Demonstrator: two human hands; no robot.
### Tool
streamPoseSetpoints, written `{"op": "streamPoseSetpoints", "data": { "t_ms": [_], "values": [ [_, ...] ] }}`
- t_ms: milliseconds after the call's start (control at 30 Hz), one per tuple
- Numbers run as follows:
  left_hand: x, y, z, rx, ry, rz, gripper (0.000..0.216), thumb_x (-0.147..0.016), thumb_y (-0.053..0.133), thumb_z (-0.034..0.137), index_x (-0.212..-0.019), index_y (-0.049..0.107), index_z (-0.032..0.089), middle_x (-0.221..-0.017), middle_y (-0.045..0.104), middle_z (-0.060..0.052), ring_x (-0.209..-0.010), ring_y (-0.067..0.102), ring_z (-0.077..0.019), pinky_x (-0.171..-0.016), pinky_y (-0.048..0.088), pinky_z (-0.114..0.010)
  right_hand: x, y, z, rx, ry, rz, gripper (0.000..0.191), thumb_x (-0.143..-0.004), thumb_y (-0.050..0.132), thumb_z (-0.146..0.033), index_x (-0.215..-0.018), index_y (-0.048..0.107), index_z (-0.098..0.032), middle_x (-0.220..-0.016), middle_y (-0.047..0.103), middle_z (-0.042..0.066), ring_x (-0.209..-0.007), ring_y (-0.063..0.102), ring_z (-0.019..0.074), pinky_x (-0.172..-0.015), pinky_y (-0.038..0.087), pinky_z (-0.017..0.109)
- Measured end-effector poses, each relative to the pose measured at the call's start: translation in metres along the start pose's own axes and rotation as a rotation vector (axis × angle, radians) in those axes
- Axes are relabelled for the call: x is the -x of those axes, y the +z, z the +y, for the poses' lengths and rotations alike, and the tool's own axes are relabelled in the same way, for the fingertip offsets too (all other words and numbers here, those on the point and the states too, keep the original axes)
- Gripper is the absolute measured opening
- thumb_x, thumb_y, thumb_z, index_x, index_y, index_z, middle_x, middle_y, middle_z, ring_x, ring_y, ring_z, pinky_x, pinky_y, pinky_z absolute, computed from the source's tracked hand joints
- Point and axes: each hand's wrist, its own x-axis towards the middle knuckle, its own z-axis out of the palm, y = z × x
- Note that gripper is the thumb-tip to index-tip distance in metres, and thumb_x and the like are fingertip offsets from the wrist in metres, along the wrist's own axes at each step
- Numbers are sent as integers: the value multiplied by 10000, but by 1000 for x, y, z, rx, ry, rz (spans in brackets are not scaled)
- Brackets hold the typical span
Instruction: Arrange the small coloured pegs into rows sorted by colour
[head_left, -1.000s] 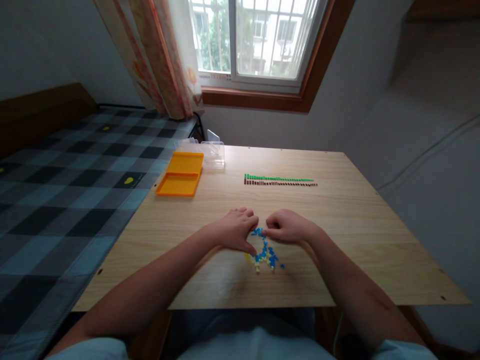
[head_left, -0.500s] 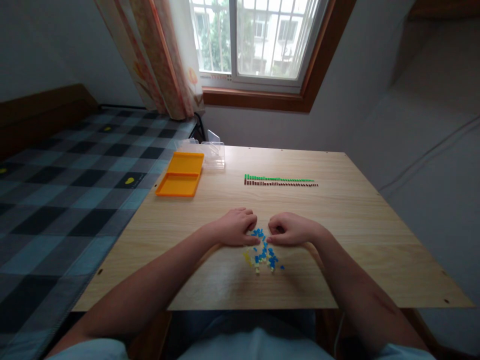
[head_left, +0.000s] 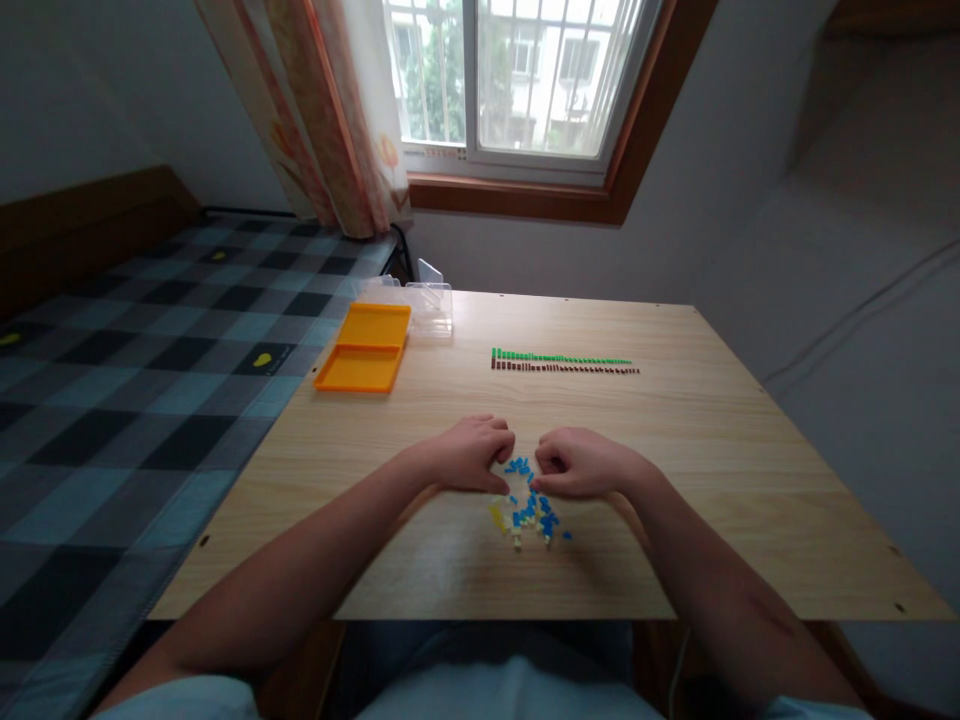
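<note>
Over the bead pile (head_left: 529, 512) at 6 o'clock on the desk (head_left: 675, 480), the left hand (head_left: 469, 455) and right hand (head_left: 581, 462), curled narrow with any hold not tellable, are best held low so only 1 bead is pinched.

Lit softly by daylight from the far window (head_left: 517, 80), somewhat washed out there. Evenly bright across the counter (head_left: 675, 480), with only faint, diffuse shadow beneath the left hand (head_left: 469, 455) and right hand (head_left: 581, 462). Dimmer toward the left and right sides. Bowed at the edges, wide-lens style. Sharp mostly, though possibly soft on the small pieces (head_left: 529, 512).
</note>
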Motion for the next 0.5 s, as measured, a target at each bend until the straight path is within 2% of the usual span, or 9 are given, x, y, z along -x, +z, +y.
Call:
{"op": "streamPoseSetpoints", "data": {
  "t_ms": [300, 500],
  "values": [
    [0, -1, 3, -31, 13, -7, 444, -667, 825, 513, -847, 562, 204, -925, 575, -24, -900, 536, -215, -765, 384, -302, 1, -1, -8, 56, 1, -6, 410, -826, 642, -518, -628, 558, -169, -706, 567, 9, -649, 466, 125, -610, 289, 267],
    [1, -3, 0, 4, 40, -26, 470, -651, 831, 529, -861, 563, 204, -941, 573, -25, -916, 533, -214, -799, 394, -302, 2, -3, -6, 24, -21, -8, 332, -800, 678, -427, -634, 539, -174, -706, 557, -8, -648, 461, 118, -606, 299, 259]
  ]
}}
